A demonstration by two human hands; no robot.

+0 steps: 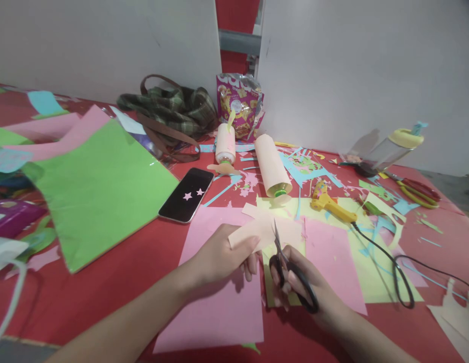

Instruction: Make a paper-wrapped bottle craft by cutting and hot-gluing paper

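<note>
My left hand (232, 249) pinches a piece of cream paper (251, 229) between thumb and fingers, above the sheets on the table. In my right hand (300, 277) are black-handled scissors (309, 296), fingers through the loops. Their blades point up and away from me, at the right side of the cream paper; whether they are cutting it I cannot tell. Beneath both hands lie a pink sheet (215, 312) and a yellow-green sheet (386, 272). Just beyond stands or lies a paper-wrapped cylinder (272, 164) with a green cap end.
A phone (186, 195) carrying two pink stars lies left of centre, beside a large green sheet (106, 196). At right are a yellow glue gun (333, 205) with a black cord, pliers (418, 194) and a clear bottle (389, 151). Paper scraps, a plaid bag (181, 108) and a snack bag (238, 103) lie behind.
</note>
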